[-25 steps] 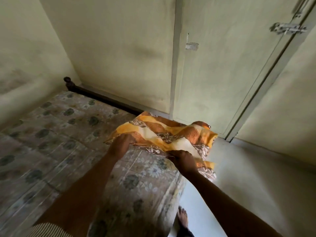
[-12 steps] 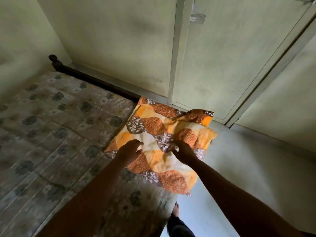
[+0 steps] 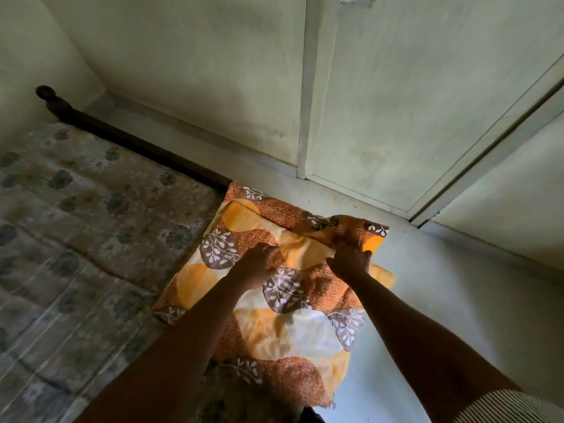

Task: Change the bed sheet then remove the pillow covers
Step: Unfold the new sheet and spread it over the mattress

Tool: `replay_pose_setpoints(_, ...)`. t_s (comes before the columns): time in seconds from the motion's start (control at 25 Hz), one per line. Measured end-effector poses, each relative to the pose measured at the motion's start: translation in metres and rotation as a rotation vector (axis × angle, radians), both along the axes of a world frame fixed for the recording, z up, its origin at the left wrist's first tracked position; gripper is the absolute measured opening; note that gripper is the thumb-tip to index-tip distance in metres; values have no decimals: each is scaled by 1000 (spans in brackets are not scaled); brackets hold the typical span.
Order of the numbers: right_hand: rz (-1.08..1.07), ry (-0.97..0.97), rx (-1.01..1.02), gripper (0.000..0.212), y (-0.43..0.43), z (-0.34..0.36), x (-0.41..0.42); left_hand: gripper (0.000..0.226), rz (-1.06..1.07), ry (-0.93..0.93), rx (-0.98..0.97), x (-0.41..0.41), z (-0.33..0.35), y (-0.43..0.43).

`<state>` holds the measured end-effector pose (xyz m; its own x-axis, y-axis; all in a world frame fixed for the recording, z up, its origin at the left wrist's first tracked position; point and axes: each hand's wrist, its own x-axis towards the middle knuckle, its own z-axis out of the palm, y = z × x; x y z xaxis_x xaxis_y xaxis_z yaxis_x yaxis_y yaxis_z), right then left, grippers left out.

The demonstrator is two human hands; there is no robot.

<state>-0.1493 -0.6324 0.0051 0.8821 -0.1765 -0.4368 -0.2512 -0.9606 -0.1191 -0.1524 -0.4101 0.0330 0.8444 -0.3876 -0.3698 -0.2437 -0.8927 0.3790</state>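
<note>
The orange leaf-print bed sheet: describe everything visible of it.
The bed sheet is a folded cloth, apparently thin cotton, printed with orange, yellow and cream rounded patches and brown patches bearing white leaf sprigs. It lies in flat layers on the corner of the bare floral mattress, its right edge hanging past the mattress over the floor. Its far right corner is bunched up. The left hand rests on its middle; the right hand grips the bunched fold.

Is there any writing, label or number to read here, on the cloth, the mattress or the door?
None can be read.
The orange leaf-print sheet and the flowered mattress carry only patterns.
The pale scrap on the door is too blurred to tell whether it bears writing.
</note>
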Motion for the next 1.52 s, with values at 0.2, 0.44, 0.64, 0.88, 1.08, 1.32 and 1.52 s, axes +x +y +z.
replay_pose_setpoints(0.2,401,92,291,36,21,24,-29,68,-294,-219,249,9,16,-17)
replay_pose_setpoints(0.44,502,-17,401,30,53,47,-98,16,-643,-373,531,-17,19,35)
replay_pose_setpoints(0.64,440,-76,430,31,114,52,-195,19,-367,-235,326,-138,33,110)
replay_pose_setpoints(0.88,344,-141,509,31,216,50,-348,28,-325,-231,346,-300,19,221)
replay_pose_setpoints(1.08,331,-5,545,36,260,24,-438,15,-329,-238,145,-383,-32,278)
replay_pose_setpoints(1.32,156,-91,523,29,223,18,-406,29,-133,-174,95,-366,7,227)
replay_pose_setpoints(1.52,-27,-110,459,39,183,-5,-328,42,-37,-86,136,-313,13,199)
